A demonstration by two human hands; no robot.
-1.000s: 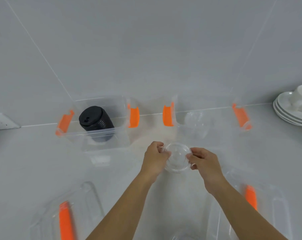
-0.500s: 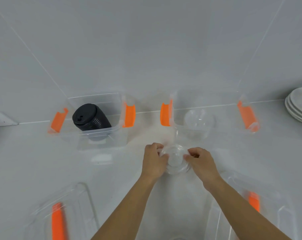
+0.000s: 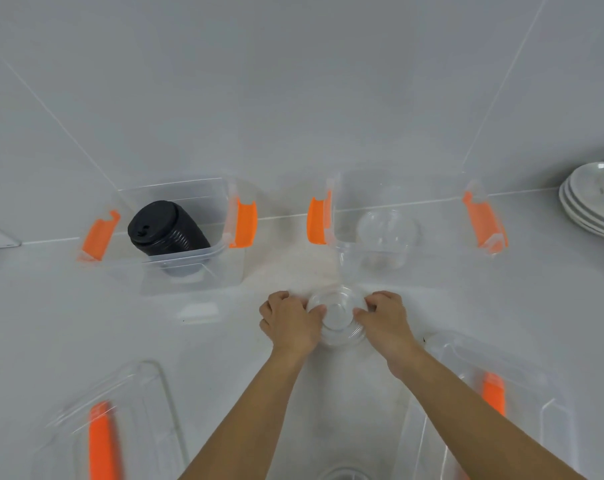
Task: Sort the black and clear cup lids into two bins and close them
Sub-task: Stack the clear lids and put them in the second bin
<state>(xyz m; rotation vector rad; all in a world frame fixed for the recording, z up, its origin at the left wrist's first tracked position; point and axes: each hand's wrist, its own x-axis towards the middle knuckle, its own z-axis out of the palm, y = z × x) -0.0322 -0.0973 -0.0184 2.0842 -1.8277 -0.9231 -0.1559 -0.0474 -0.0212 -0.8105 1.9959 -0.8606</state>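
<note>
Black lids (image 3: 167,230) stacked in left bin (image 3: 189,268), clear lids (image 3: 385,233) in rt bin (image 3: 342,251)

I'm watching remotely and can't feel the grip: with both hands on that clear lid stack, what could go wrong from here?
1. The clear lids are pinched only at the edges by the left hand and right hand; the nested stack may slip apart.
2. The right bin is transparent, so its near rim is easy to clip.
3. The bin lids lie close to both forearms.

— Was any writing, label or number legible anywhere?
— None. No brand or sign could be read on anything in view.
</note>
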